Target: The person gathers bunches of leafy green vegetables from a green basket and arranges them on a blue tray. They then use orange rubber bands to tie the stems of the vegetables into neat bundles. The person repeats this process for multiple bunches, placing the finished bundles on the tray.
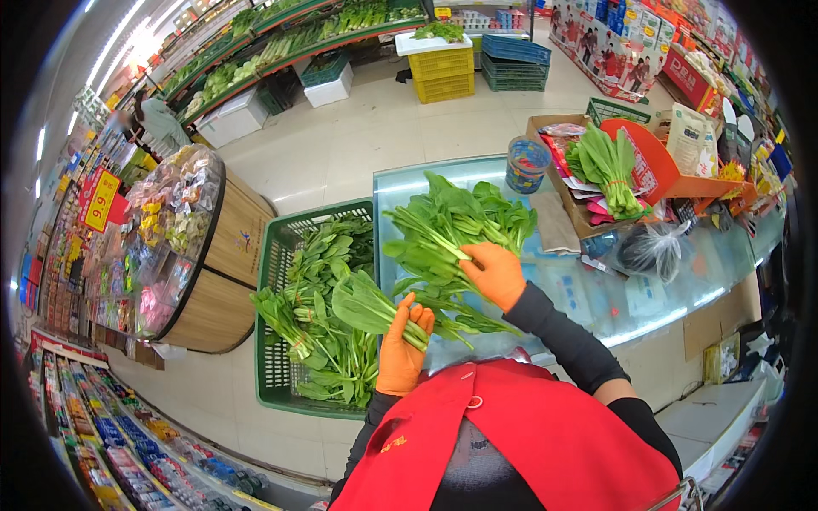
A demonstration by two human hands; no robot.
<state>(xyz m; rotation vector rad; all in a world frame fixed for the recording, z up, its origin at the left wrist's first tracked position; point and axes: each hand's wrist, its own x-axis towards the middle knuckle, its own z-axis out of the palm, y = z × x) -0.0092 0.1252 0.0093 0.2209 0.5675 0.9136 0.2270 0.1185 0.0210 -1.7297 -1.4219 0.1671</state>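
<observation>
My left hand [404,348], in an orange glove, is closed around the stems of a few leafy greens [364,303], their leaves pointing left over a green plastic crate [271,389]. Over the glass counter [569,284], my right hand [495,274], gloved the same way, has its fingers on a pale green stem in a pile of leafy greens [441,211]. Whether it grips one stalk or several I cannot tell. More greens [332,246], some bundled with reddish bands, fill much of the crate.
A blue patterned cup [528,167] and a folded beige cloth [553,223] sit on the counter. Beyond them, a banded bunch of greens [604,166] rests on a cardboard box [562,185]. A round wooden display stand [220,255] rises left of the crate. A person [160,121] stands near the vegetable shelves.
</observation>
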